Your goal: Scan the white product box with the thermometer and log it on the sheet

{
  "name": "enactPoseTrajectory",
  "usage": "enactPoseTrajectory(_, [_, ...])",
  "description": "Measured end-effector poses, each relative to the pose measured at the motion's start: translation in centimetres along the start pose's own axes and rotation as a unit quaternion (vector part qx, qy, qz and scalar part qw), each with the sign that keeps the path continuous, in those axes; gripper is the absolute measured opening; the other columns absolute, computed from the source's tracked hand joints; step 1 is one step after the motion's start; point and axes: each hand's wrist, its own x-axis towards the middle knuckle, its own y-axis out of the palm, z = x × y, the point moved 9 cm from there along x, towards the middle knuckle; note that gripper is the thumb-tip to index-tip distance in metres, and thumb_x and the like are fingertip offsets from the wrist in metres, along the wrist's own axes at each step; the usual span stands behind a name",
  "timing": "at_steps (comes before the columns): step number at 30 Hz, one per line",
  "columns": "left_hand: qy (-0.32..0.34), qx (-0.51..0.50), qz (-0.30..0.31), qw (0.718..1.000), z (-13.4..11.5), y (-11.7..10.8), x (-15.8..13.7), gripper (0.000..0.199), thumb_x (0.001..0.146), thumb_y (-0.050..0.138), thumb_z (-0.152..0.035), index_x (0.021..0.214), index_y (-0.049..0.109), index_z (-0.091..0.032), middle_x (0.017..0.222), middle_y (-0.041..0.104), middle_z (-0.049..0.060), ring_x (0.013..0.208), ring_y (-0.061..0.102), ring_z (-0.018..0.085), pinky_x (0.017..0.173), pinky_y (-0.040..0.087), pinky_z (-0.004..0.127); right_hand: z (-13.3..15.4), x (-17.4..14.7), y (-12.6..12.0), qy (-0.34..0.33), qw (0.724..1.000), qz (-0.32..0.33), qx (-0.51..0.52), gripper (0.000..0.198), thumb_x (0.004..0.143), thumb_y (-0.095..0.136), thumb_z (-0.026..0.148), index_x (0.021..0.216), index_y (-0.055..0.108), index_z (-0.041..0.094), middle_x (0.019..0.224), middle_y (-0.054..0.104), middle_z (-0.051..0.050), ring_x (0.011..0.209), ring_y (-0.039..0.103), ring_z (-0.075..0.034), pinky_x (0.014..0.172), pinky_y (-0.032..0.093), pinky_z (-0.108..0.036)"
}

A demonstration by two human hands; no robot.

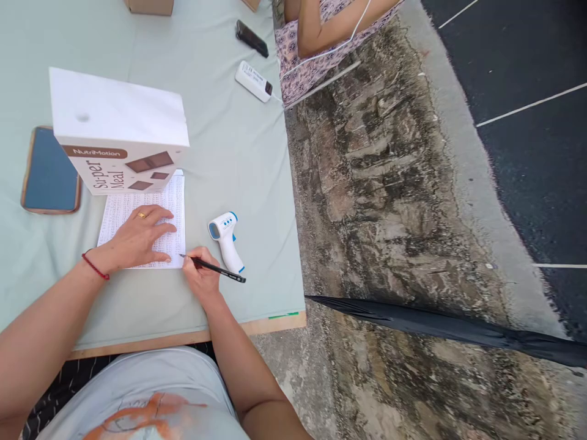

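My left hand (145, 235) lies flat with its fingers spread on a sheet of paper (172, 205) covered in rows of small writing. In my right hand (202, 272) a black pen (224, 272) is pinched, its tip at the paper's lower right edge. A white box (121, 131) printed "NutriMotion Super Meal" stands over the sheet's far end and hides that part. Just right of the pen, a white and blue infrared thermometer (226, 239) rests on the cloth.
A smartphone (51, 174) lies left of the box. Farther back on the cloth-covered table (229, 165) are a black device (252, 38) and a white device with a cable (254, 80). Another person's arm (321, 30) shows beyond the right edge. A dark strap (413, 324) runs right from the table corner.
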Motion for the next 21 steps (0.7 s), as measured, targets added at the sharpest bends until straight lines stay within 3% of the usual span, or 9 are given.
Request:
enactPoseTrajectory(15, [0.003, -0.016, -0.015, 1.0, 0.2, 0.0, 0.0, 0.049, 0.074, 0.083, -0.042, 0.115, 0.066, -0.022, 0.135, 0.059, 0.014, 0.131, 0.049, 0.038, 0.107, 0.041, 0.057, -0.4, -0.3, -0.4, 0.003, 1.0, -0.026, 0.011, 0.011, 0.08, 0.054, 0.024, 0.07, 0.052, 0.023, 0.062, 0.049, 0.005, 0.057, 0.045, -0.012, 0.056, 0.038, -0.027])
enactPoseTrajectory(18, [0.022, -0.018, -0.044, 0.999, 0.0, -0.3, 0.0, 0.046, 0.076, 0.08, -0.044, 0.113, 0.066, -0.02, 0.131, 0.061, 0.014, 0.126, 0.052, 0.038, 0.104, 0.044, 0.056, 0.0, -0.4, -1.3, -0.018, 0.996, -0.082, -0.007, 0.01, 0.087, 0.053, 0.027, 0.08, 0.057, 0.023, 0.069, 0.055, 0.003, 0.06, 0.05, -0.013, 0.058, 0.043, -0.027])
enactPoseTrajectory(21, [0.025, -0.049, -0.112, 0.992, 0.1, -1.7, -0.1, 0.03, 0.088, 0.068, -0.044, 0.108, 0.063, -0.021, 0.116, 0.066, 0.011, 0.109, 0.061, 0.029, 0.094, 0.051, 0.049, 1.1, -0.4, -1.6, -0.079, 0.99, -0.108, -0.051, 0.015, 0.095, 0.049, 0.027, 0.095, 0.063, 0.022, 0.084, 0.062, -0.003, 0.077, 0.059, -0.016, 0.071, 0.051, -0.031])
